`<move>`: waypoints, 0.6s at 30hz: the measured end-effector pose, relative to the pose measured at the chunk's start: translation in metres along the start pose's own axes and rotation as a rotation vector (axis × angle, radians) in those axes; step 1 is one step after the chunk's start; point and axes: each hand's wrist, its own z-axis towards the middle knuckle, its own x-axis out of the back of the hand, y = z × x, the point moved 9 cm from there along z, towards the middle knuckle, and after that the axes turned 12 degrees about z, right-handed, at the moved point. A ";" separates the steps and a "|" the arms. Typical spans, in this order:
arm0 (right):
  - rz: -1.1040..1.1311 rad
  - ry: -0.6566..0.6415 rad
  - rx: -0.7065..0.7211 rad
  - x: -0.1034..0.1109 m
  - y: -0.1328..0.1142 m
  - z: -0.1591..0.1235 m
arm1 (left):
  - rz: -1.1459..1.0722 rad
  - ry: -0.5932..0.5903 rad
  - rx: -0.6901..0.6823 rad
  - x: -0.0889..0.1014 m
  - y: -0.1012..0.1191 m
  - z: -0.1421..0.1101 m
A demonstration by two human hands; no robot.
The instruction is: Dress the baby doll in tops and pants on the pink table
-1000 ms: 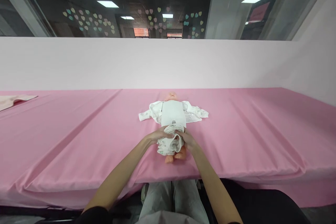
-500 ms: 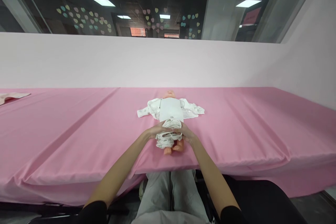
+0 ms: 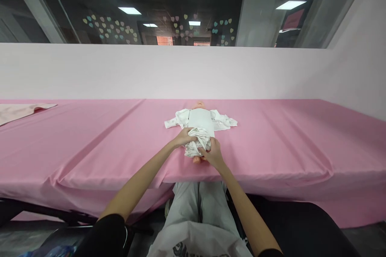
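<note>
A baby doll (image 3: 199,105) lies on its back, head toward the wall, dressed in a white long-sleeved top (image 3: 201,119) with both sleeves spread sideways. Bunched white baby trousers (image 3: 200,138) with a small print cover its legs; only the feet (image 3: 197,160) show below. My left hand (image 3: 184,138) grips the left side of the gathered cloth, fingers curled over it. On the other side, my right hand (image 3: 213,153) pinches the cloth, thumb toward the middle. Some fingertips are hidden in the folds.
A pink sheet (image 3: 271,140) covers the wide table. At its far left lies a pale pink cloth (image 3: 24,111). Behind the table rises a white wall (image 3: 169,72) below a window. A black chair (image 3: 298,225) stands at the near right.
The cloth bunch has shifted up the doll's legs, and more of it hides the feet. My right hand has turned over it. The camera view has tilted and moved slightly left.
</note>
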 end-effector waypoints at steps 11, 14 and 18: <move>-0.479 -0.194 0.107 -0.001 0.011 -0.047 | 0.710 -0.024 -0.335 -0.018 0.068 -0.011; -0.259 -0.141 0.053 0.012 0.003 -0.042 | 0.785 -0.080 -0.380 -0.022 0.071 -0.015; 0.181 0.075 0.016 0.036 -0.011 -0.031 | 0.814 -0.149 -0.450 -0.024 0.082 -0.024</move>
